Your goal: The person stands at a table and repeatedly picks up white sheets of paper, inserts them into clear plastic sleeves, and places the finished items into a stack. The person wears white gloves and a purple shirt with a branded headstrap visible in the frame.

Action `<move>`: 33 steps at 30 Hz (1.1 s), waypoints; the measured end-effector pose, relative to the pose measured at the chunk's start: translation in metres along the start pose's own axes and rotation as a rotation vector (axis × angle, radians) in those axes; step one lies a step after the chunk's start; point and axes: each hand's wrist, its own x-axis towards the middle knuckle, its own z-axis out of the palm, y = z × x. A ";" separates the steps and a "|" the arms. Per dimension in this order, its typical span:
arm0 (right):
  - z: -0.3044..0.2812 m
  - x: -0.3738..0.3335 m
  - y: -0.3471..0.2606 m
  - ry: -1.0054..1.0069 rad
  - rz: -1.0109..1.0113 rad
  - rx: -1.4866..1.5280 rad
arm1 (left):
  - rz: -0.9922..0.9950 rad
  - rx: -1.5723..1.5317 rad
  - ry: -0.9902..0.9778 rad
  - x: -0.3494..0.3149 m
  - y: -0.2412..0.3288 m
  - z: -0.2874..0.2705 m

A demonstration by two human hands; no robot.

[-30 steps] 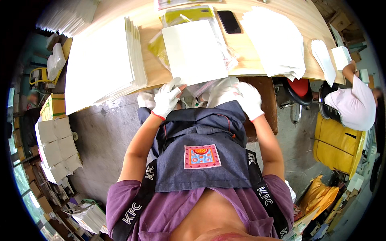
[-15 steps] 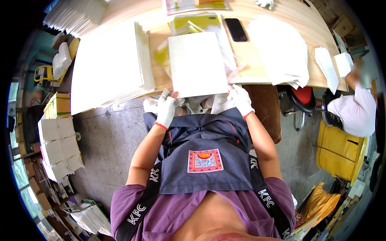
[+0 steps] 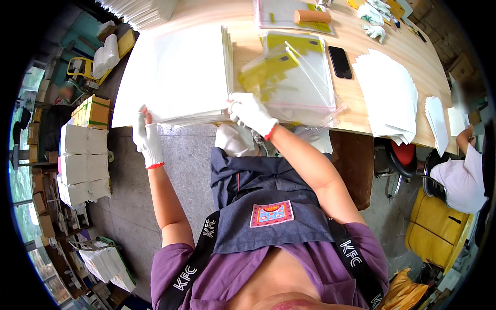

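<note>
A stack of large white sheets (image 3: 188,67) lies on the left part of the table, its top bleached by glare. My left hand (image 3: 148,139), in a white glove with a red cuff, pinches at the stack's near edge, with bare fingertips showing. At the near right corner, my gloved right hand (image 3: 250,113) has its fingers curled on the edge. Both seem to grip a white sheet on top, though its outline is lost in the brightness. Right of the stack lie clear plastic sleeves (image 3: 305,77) with yellow printed parts.
A black phone (image 3: 340,62) lies beside the sleeves. Fanned white sheets (image 3: 387,93) and a narrower pile (image 3: 436,124) are farther right. At the back are an orange-brown block (image 3: 312,16) and spare gloves (image 3: 373,32). Another person (image 3: 460,181) sits at the right, near a red-and-black stool (image 3: 403,155).
Both hands have moved left with the white sheet, from above the plastic sleeves to the stack. The sleeves are now uncovered. My view has shifted left too.
</note>
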 end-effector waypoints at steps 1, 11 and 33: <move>0.003 0.002 -0.002 -0.021 0.091 -0.112 | 0.004 0.240 -0.094 -0.001 -0.007 -0.001; -0.158 -0.142 0.004 0.537 -0.148 0.070 | 0.055 -0.193 0.184 -0.138 -0.103 0.055; -0.339 -0.236 0.006 1.097 0.165 0.366 | 0.704 0.857 -1.064 -0.114 0.092 0.283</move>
